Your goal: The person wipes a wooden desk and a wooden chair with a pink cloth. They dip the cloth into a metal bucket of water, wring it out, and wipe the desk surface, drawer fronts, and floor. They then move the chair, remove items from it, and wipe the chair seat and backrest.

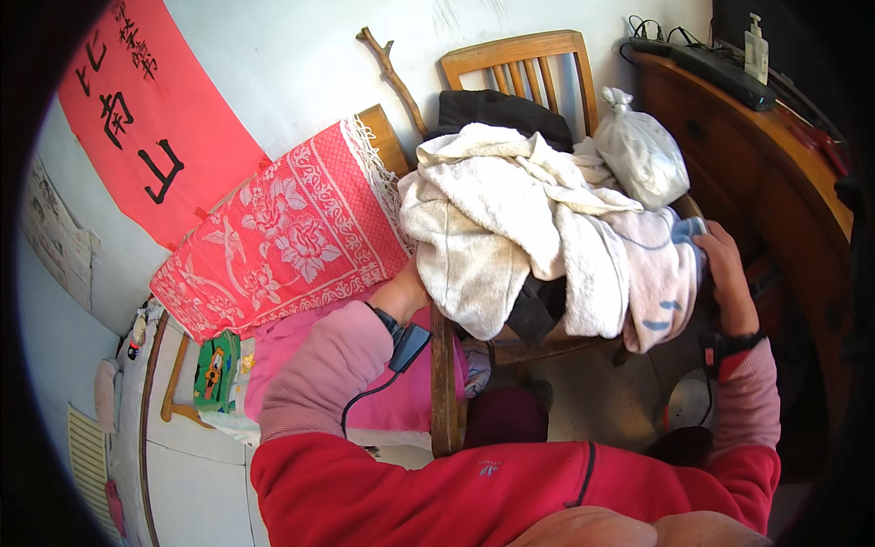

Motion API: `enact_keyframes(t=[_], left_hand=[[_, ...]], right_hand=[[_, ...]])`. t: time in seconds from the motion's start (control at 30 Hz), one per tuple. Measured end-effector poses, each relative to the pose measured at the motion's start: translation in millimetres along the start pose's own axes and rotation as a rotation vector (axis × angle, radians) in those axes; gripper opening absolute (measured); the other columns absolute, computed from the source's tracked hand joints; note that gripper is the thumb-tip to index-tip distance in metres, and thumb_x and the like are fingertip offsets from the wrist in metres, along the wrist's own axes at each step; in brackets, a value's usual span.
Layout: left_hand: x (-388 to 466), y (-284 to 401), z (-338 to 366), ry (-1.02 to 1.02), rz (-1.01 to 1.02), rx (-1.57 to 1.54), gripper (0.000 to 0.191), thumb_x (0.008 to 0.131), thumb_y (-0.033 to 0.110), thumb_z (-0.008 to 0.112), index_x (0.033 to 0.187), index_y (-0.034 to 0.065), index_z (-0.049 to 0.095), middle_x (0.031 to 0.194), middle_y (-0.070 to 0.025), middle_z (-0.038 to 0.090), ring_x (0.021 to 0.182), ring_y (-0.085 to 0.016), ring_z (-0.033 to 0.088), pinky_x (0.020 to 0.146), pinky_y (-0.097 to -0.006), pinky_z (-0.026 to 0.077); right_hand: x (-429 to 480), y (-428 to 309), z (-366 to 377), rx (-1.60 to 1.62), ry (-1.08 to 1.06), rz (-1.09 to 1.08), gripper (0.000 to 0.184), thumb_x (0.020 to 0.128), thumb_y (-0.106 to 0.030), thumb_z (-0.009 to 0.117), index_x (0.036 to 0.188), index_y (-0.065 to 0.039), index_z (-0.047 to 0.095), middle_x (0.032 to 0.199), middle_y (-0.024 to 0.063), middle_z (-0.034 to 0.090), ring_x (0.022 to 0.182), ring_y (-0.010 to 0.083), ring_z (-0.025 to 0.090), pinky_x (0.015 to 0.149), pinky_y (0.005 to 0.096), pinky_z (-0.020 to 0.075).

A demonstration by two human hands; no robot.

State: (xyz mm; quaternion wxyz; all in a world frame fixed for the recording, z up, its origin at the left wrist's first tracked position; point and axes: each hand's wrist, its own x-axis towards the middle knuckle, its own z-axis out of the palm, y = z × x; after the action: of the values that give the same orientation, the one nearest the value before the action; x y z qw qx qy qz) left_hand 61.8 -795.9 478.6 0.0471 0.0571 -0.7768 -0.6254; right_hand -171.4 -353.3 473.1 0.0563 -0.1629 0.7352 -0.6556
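A heap of off-white fleecy cloth (485,198) is piled on a wooden chair. At its right end hangs a pale pink towel-like cloth (656,267) with blue-grey marks. My right hand (724,256) is at that end, its thumb over the cloth's blue edge and its other fingers mostly hidden behind. My left hand (403,292) reaches against the heap's left side; its fingers are out of sight behind the white cloth. Dark fabric (536,311) shows beneath the heap, and a black garment (506,113) lies behind it.
A knotted white plastic bag (642,154) stands at the heap's back right, near a wooden cabinet (745,150) bearing a pump bottle (756,51). Left is a red floral cover (287,232). A wooden chair arm (443,383) runs toward me. A branch (393,75) leans on the wall.
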Motion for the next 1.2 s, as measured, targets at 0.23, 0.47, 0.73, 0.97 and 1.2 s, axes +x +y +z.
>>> enact_keyframes(t=[0.23, 0.47, 0.73, 0.97, 1.2], left_hand=[[12.6, 1.3, -14.5, 0.091, 0.004, 0.021, 0.058, 0.096, 0.029, 0.061, 0.147, 0.0068, 0.043, 0.148, -0.0125, 0.048, 0.134, -0.024, 0.047, 0.111, -0.0370, 0.039], [12.1, -1.0, -22.4, 0.092, -0.026, 0.032, 0.059, 0.096, 0.032, 0.060, 0.147, 0.0071, 0.043, 0.147, -0.0125, 0.049, 0.133, -0.024, 0.048, 0.110, -0.0374, 0.040], [27.7, -6.2, -18.8, 0.088, -0.079, 0.026, 0.060, 0.096, 0.036, 0.059, 0.146, 0.0074, 0.044, 0.146, -0.0124, 0.051, 0.132, -0.025, 0.049, 0.109, -0.0379, 0.040], [36.1, -6.6, -29.8, 0.134, -0.114, 0.003, 0.061, 0.096, 0.039, 0.058, 0.146, 0.0077, 0.044, 0.145, -0.0123, 0.052, 0.131, -0.025, 0.050, 0.108, -0.0384, 0.041], [30.1, -14.2, -48.5, 0.234, -0.110, 0.012, 0.062, 0.096, 0.042, 0.057, 0.146, 0.0079, 0.045, 0.143, -0.0123, 0.053, 0.130, -0.026, 0.051, 0.107, -0.0388, 0.042]], right_hand=[[-32.9, 1.3, -14.7, 0.546, -0.085, 0.150, 0.061, 0.099, -0.052, 0.052, 0.127, 0.002, 0.060, 0.114, 0.0128, 0.068, 0.105, 0.0217, 0.064, 0.098, 0.0309, 0.0461], [15.3, 115.6, -15.8, 0.705, -0.235, 0.211, 0.059, 0.104, -0.052, 0.044, 0.137, -0.005, 0.055, 0.128, 0.0108, 0.065, 0.116, 0.0237, 0.061, 0.104, 0.0369, 0.0455], [16.9, 151.0, 9.3, 0.536, -0.184, 0.323, 0.059, 0.104, -0.052, 0.043, 0.138, -0.005, 0.055, 0.129, 0.0117, 0.065, 0.116, 0.0243, 0.061, 0.104, 0.0375, 0.0462], [5.6, 122.8, 31.0, 0.475, -0.191, 0.368, 0.060, 0.103, -0.053, 0.043, 0.138, -0.005, 0.055, 0.130, 0.0120, 0.064, 0.116, 0.0246, 0.061, 0.103, 0.0377, 0.0463], [10.8, 118.2, 45.6, 0.447, -0.204, 0.348, 0.061, 0.103, -0.054, 0.043, 0.138, -0.006, 0.055, 0.130, 0.0123, 0.064, 0.116, 0.0249, 0.061, 0.103, 0.0379, 0.0464]])
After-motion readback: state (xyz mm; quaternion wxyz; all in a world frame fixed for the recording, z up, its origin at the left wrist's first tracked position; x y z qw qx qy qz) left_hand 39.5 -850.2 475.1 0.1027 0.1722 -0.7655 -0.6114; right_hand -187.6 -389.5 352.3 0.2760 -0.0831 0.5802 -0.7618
